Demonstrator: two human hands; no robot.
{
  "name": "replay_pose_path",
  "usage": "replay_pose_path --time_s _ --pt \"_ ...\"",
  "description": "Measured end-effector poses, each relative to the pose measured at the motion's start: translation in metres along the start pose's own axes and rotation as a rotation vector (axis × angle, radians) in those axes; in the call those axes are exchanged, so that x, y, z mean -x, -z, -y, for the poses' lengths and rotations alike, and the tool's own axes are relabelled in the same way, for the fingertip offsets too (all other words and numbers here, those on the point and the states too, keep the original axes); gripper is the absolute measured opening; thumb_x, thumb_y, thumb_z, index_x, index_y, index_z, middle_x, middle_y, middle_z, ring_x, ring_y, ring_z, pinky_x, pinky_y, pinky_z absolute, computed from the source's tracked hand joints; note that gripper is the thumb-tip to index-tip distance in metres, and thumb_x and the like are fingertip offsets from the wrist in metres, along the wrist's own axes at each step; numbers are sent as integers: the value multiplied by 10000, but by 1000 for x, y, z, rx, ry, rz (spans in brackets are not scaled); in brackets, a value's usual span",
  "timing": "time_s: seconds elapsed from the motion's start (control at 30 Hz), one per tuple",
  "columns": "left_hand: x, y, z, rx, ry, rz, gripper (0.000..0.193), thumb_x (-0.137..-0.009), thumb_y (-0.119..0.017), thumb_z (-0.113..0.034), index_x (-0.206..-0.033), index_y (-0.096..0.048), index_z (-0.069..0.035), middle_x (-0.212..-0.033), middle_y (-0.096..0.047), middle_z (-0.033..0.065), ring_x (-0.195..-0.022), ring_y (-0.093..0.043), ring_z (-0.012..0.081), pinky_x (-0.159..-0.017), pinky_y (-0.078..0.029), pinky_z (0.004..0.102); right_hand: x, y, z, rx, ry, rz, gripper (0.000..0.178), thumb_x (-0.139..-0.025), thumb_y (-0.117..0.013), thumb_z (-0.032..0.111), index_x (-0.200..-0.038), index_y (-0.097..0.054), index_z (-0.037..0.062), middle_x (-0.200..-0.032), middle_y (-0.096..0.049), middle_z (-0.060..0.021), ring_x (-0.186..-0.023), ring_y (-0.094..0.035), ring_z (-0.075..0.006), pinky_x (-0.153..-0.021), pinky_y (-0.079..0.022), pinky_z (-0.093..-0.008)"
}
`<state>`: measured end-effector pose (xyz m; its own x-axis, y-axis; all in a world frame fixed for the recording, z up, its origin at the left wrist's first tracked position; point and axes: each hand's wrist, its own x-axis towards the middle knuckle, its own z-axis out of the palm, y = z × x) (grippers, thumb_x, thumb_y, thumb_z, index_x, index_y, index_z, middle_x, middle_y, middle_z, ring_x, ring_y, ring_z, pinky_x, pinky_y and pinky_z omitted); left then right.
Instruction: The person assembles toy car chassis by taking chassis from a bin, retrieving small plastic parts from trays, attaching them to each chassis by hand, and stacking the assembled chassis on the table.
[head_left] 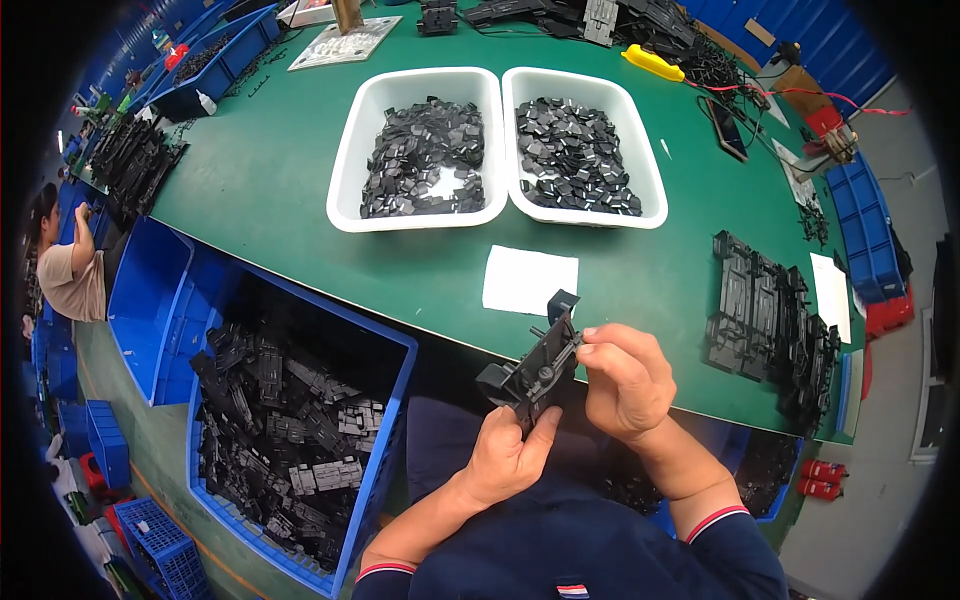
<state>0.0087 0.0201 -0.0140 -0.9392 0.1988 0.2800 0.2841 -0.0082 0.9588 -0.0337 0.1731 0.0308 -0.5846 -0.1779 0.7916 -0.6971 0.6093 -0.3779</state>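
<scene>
A long black moulded plastic part [545, 365] is held tilted in front of me, over the near edge of the green table. My left hand [508, 455] grips its lower end between thumb and fingers. At the part's right side, the bent fingers of my right hand [630, 380] have their tips against its edge; whether a small piece lies under them is hidden. A white sheet of paper [528, 280] lies just beyond the part. Two white tubs [345, 190] [655, 200] behind it contain many small flat black pieces.
Similar black parts [770, 320] lie in rows at the right. A large blue crate [375, 455] of black parts stands below the table's left edge. A phone [727, 130], a yellow tool [652, 63] and a red cord [835, 97] lie far right. A person [75, 260] sits far left.
</scene>
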Motion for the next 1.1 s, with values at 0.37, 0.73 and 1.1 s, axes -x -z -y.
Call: replay_pose_path --time_s 0.37,0.73,1.1 --pt "2 -3 2 -20 -43 -22 84 -832 -630 27 -758 -592 37 -608 -547 160 -509 -532 342 -459 -369 381 -1 0 4 45 8 18 310 -687 -630 -168 -927 -591 25 -897 -631 -140 -742 -630 -230 -624 -530 -289" --pt "3 4 -3 54 11 -12 74 -865 -605 -1 -933 -608 27 -657 -586 121 -552 -563 256 -536 -438 337 1 -9 1 -24 5 15 326 -668 -662 -150 -941 -627 26 -907 -645 -142 -714 -638 -239 -613 -522 -299" --pt "-6 39 -10 855 423 42 423 -935 -530 -55 -1330 -397 14 -1289 -529 122 -1154 -535 173 -974 -444 331 -28 -28 4 -182 -216 142 285 -775 -691 -71 -1050 -637 -18 -942 -669 -154 -764 -668 -208 -631 -546 -284"
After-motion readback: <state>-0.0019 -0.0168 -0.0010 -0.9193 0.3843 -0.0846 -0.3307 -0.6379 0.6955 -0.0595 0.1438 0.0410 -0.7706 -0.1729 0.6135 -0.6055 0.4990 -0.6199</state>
